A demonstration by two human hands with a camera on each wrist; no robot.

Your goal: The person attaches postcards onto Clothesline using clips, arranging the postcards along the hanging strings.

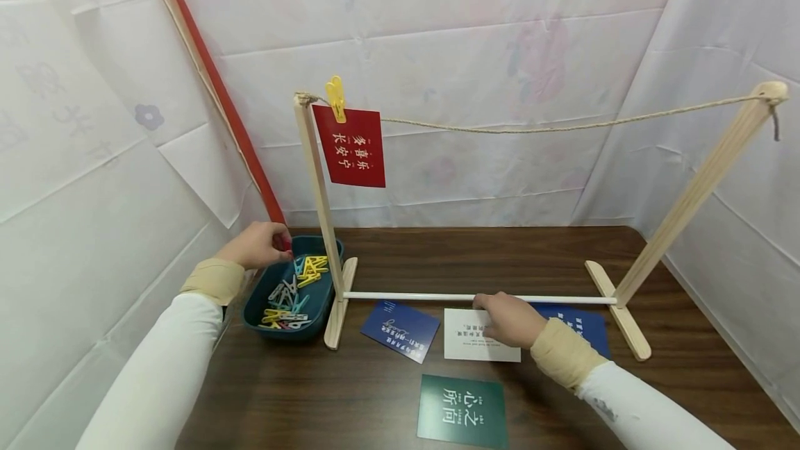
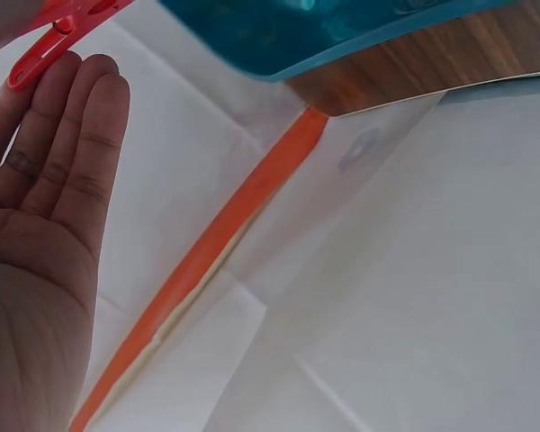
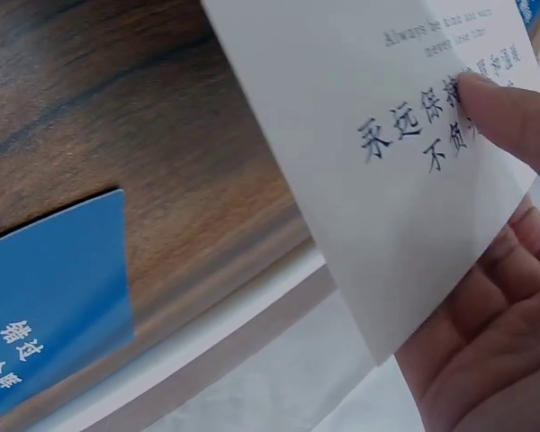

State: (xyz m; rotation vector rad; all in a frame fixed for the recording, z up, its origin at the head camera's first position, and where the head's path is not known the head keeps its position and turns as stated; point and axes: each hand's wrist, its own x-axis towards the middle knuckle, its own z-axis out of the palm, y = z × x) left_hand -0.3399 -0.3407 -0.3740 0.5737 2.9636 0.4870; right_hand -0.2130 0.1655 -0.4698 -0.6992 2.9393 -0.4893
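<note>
My left hand pinches a red clothespin over the near-left rim of a dark teal basket. Inside the basket lie several yellow, grey and blue clothespins. With thumb and fingers, my right hand holds a white card printed with dark writing, its edge lifted toward the white rod. A blue card lies to its left, another blue card to its right behind the wrist, and a green card nearer to me. From the rope, a yellow clothespin suspends a red card.
The rope spans two wooden posts, the left post and the right post, on flat feet. A white rod joins them low above the brown table. White sheeting hangs behind, with a red strip at left.
</note>
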